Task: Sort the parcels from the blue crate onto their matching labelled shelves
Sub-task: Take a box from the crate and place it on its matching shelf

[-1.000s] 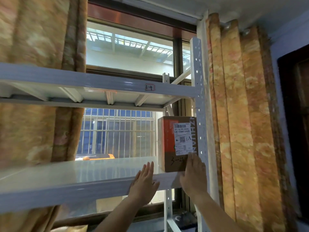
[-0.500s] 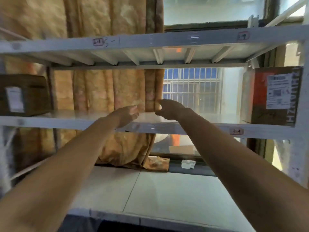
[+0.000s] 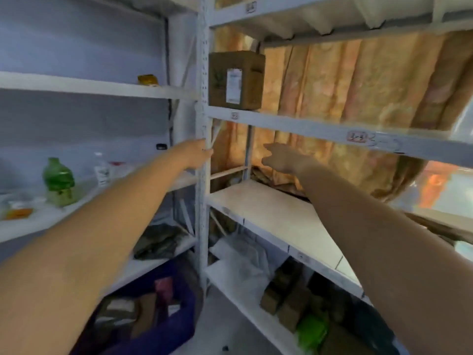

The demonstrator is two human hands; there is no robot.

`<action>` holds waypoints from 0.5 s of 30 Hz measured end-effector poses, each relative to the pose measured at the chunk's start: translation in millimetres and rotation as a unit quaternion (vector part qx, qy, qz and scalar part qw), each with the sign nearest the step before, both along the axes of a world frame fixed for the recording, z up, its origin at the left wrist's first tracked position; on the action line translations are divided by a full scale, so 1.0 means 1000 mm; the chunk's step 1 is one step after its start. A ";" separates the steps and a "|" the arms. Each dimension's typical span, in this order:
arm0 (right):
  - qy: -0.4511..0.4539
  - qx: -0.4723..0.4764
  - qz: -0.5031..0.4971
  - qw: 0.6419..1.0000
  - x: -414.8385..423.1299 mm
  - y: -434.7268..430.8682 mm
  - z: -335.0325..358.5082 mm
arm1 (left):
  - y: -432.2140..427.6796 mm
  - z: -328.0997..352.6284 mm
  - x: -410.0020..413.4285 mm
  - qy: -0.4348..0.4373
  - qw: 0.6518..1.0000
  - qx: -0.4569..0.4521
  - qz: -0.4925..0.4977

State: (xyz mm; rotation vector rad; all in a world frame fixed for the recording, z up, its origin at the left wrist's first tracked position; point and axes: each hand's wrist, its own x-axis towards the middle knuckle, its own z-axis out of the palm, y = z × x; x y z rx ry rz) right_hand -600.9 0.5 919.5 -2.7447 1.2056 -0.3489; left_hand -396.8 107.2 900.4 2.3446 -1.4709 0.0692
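Your left hand is stretched out against the white upright post. Blur hides whether its fingers wrap the post or only touch it. Your right hand hangs in the air just right of that post, fingers loosely spread toward the left and holding nothing. Above both hands, between them, a brown cardboard parcel with a white label stands upright on the shelf beam, tight beside the post. A red "3-3" tag sits on that beam, up and to the right of your right hand. Far below your left forearm, the blue crate rests on the floor with several parcels inside.
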 end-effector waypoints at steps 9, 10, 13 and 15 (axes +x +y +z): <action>0.138 0.042 0.125 0.982 0.134 0.024 -0.110 | 0.095 -0.118 0.137 0.052 0.978 0.111 0.171; 0.154 0.041 0.131 0.978 0.147 0.020 -0.118 | 0.097 -0.132 0.146 0.062 0.976 0.115 0.173; 0.193 0.050 0.155 0.968 0.192 0.008 -0.141 | 0.096 -0.173 0.170 0.094 0.971 0.133 0.173; 0.212 0.054 0.178 0.960 0.229 -0.001 -0.159 | 0.093 -0.197 0.190 0.109 0.965 0.150 0.184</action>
